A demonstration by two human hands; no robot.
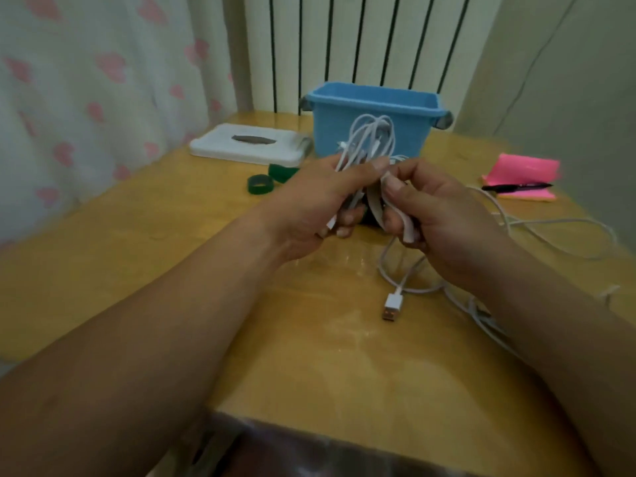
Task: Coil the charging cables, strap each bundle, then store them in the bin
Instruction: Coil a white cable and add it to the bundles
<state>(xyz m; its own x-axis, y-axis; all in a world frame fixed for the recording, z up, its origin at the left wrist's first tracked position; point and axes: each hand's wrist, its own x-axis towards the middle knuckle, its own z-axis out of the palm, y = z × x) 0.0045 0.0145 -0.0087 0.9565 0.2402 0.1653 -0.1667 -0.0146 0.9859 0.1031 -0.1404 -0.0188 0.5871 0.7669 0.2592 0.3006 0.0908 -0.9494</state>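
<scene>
A glossy yellow wooden table [120,256] is bearing a blue plastic bin [334,132] before a white ribbed radiator [344,39]. Near the bin, the left hand [309,208] is gripping a coiled white charging cable [371,136]; the right hand [447,222] is pinching a pale, blurred, half-hidden strap [375,204].

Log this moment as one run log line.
step: strapping | left hand: grips coiled white cable bundle | right hand: pinches pale strap at bundle | blue bin: behind | loose USB cable: on table
</scene>
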